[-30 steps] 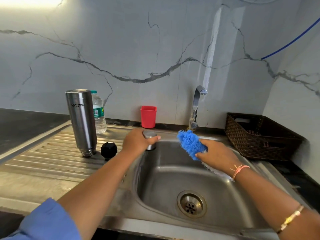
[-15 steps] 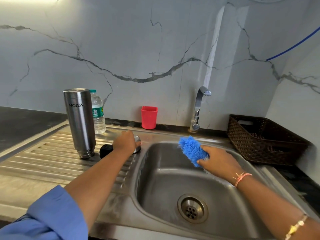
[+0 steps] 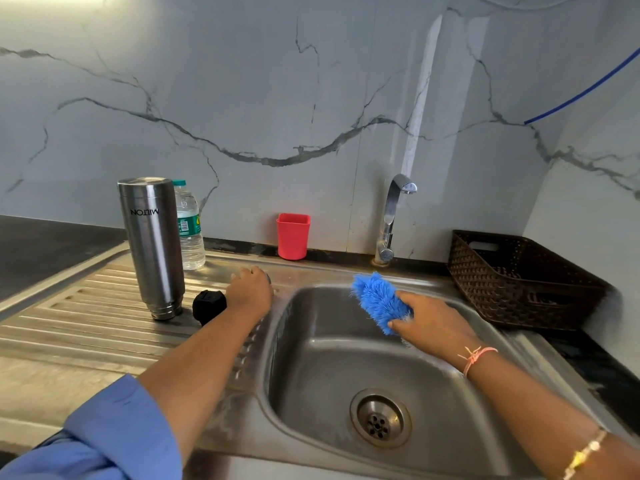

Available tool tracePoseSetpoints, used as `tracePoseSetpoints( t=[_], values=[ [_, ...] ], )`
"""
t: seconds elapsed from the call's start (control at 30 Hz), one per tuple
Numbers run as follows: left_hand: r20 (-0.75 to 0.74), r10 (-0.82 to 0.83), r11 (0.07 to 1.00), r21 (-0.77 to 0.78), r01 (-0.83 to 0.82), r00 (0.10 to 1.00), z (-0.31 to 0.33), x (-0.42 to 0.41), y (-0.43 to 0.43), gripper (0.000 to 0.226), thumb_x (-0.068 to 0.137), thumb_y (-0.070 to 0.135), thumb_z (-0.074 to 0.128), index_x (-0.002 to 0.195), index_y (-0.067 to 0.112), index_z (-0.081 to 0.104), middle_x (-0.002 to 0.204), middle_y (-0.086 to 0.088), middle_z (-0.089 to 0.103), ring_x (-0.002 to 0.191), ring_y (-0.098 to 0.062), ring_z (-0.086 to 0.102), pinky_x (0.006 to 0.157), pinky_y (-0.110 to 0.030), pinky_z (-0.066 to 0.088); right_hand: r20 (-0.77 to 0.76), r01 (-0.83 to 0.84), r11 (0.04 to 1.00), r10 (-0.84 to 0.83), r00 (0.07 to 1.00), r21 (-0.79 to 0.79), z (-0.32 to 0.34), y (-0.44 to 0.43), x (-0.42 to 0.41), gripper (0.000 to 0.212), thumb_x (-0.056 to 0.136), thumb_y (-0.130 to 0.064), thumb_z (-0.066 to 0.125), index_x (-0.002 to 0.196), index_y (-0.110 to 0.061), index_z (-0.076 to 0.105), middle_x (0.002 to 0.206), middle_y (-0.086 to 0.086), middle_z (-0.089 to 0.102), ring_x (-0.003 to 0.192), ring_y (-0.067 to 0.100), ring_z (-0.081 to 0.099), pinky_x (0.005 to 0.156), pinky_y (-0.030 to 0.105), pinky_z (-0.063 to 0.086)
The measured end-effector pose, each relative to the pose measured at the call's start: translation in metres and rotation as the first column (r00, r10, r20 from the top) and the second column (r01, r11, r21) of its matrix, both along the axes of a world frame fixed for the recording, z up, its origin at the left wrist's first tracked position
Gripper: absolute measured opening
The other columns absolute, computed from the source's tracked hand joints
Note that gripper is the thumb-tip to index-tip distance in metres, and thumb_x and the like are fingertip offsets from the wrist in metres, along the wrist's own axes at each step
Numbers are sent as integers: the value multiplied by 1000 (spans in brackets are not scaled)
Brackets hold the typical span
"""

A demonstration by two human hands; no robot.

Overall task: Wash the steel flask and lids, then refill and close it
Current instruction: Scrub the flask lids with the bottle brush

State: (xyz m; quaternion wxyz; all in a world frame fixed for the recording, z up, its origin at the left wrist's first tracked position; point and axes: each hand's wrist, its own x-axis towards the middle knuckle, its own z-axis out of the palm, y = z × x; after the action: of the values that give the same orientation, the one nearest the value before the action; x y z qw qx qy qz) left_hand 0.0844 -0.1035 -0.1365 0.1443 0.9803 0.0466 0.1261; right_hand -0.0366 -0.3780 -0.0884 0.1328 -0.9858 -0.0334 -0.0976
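My left hand (image 3: pixel 250 292) curls over the steel lid (image 3: pixel 268 278), holding it on the drainboard (image 3: pixel 69 327). The black lid (image 3: pixel 207 305) lies just beside my wrist, and the flask (image 3: pixel 152 247) stands upside down beyond it. My right hand (image 3: pixel 433 322) grips the blue brush (image 3: pixel 377 299) over the sink (image 3: pixel 329 358). A second ago the steel lid was at the sink's edge; now it sits farther left.

The flask (image 3: pixel 152 247) is stood on the drainboard (image 3: pixel 69 327), left of the sink (image 3: pixel 329 362); a bottle (image 3: pixel 190 233) is placed behind it, a lid (image 3: pixel 207 305) just right of it.
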Motion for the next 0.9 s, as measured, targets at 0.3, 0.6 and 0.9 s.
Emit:
tracePoseSetpoints(
  t=[0.3,0.6,0.9],
  values=[
    [205,-236,971,22,236,950,24,-32,-42,74,88,47,58,145,10,28,148,-15,35,141,-35,22,116,-42,14,33,-14,992,18,999,-123,-1,0,2,35,87,-39,54,120,-30,54,107,-3,63,92,17,59,72,30,50],
    [141,-710,694,304,653,690,20,-78,-113,94,79,30,72,151,16,14,158,-3,15,147,-23,7,118,-36,4,131,-129,902,199,971,-413,11,10,-8,48,90,-38,56,134,-28,40,124,-2,56,108,21,58,81,35,50],
    [216,-554,824,8,566,804,17,-71,-111,46,80,20,66,123,11,54,120,-6,55,106,-26,57,88,-33,43,182,-107,848,232,955,-519,36,7,-24,60,84,-48,60,135,-27,37,126,3,50,107,23,57,81,33,45]
  ],
)
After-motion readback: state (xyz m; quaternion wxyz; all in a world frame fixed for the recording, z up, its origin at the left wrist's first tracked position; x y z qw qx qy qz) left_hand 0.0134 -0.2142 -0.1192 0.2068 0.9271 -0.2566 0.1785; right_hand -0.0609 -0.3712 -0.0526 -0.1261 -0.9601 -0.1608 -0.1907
